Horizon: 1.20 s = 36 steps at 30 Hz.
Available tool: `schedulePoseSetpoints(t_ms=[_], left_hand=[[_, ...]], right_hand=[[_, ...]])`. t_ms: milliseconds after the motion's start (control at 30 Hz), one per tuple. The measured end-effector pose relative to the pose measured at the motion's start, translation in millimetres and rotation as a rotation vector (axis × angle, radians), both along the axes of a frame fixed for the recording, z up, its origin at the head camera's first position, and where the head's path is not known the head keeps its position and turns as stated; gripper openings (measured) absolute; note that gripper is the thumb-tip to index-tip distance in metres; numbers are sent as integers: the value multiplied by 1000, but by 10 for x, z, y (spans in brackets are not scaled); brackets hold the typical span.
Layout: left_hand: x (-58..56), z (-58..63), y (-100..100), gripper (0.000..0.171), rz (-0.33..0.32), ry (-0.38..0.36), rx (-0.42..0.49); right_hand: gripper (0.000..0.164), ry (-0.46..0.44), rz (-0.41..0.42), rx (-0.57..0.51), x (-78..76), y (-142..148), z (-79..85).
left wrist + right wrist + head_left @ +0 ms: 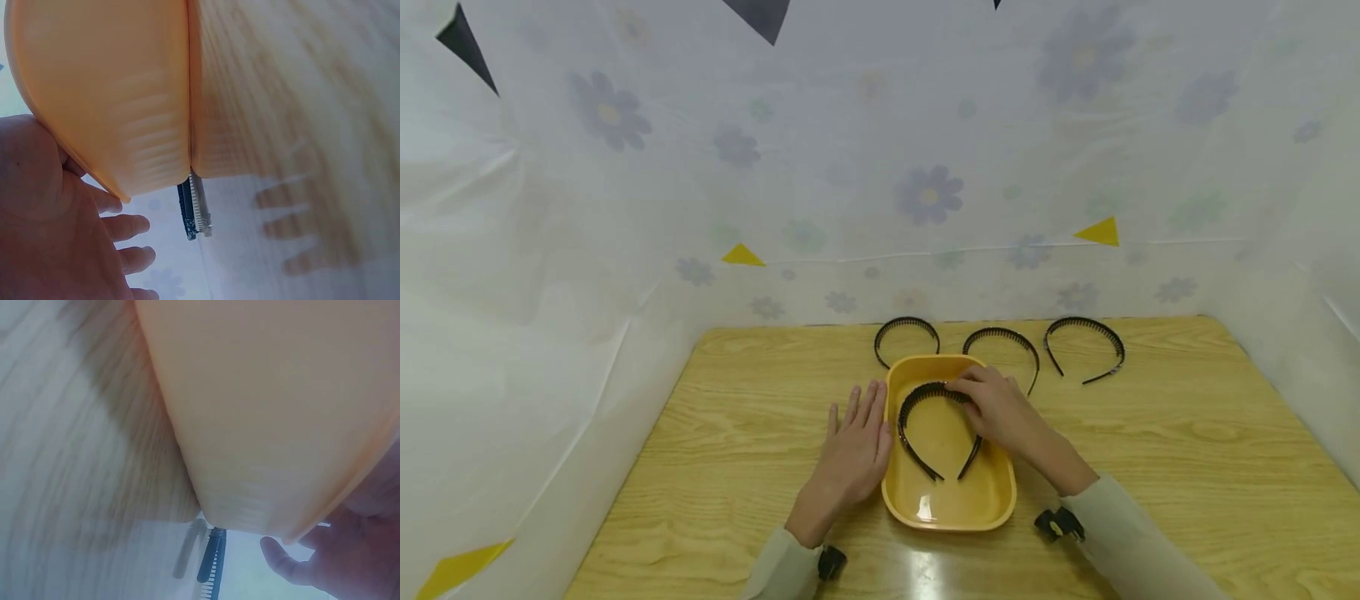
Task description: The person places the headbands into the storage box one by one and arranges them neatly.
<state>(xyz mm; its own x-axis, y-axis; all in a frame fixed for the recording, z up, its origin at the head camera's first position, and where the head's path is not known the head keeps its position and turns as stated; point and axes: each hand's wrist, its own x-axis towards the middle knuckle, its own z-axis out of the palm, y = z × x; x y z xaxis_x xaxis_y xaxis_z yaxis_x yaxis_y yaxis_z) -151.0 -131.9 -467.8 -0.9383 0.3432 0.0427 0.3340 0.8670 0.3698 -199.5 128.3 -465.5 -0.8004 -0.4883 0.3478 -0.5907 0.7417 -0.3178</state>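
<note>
A yellow plastic tray (pixel 947 515) stands on the table in front of me. In it lies a black toothed headband (pixel 913 408), its two ends pointing toward me. The left tip looks doubled; I cannot tell whether a second band lies under it. My right hand (pixel 1003 417) reaches over the tray's right rim and pinches the headband near the top of its arch. Flat and with straight fingers, my left hand (pixel 853 454) rests against the tray's left rim. In the left wrist view the hand (pixel 69 219) touches the tray's rim; the right wrist view hides the pinched band.
Behind the tray lie three more black headbands: one at left (pixel 907 320), one in the middle (pixel 1000 331), partly hidden by the tray and right hand, and one at right (pixel 1084 322). The wood-grain table (pixel 737 500) meets flowered white sheeting (pixel 850 208) at back and sides.
</note>
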Motion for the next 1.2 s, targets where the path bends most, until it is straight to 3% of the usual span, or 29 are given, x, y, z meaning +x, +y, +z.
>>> schedulePoseSetpoints(t_ms=[467, 1200], left_hand=[[13, 10, -9, 58, 7, -4, 1], [7, 1, -10, 58, 3, 5, 13]], right_hand=[[31, 77, 36, -39, 108, 49, 105], [36, 135, -10, -148, 338, 389, 302]])
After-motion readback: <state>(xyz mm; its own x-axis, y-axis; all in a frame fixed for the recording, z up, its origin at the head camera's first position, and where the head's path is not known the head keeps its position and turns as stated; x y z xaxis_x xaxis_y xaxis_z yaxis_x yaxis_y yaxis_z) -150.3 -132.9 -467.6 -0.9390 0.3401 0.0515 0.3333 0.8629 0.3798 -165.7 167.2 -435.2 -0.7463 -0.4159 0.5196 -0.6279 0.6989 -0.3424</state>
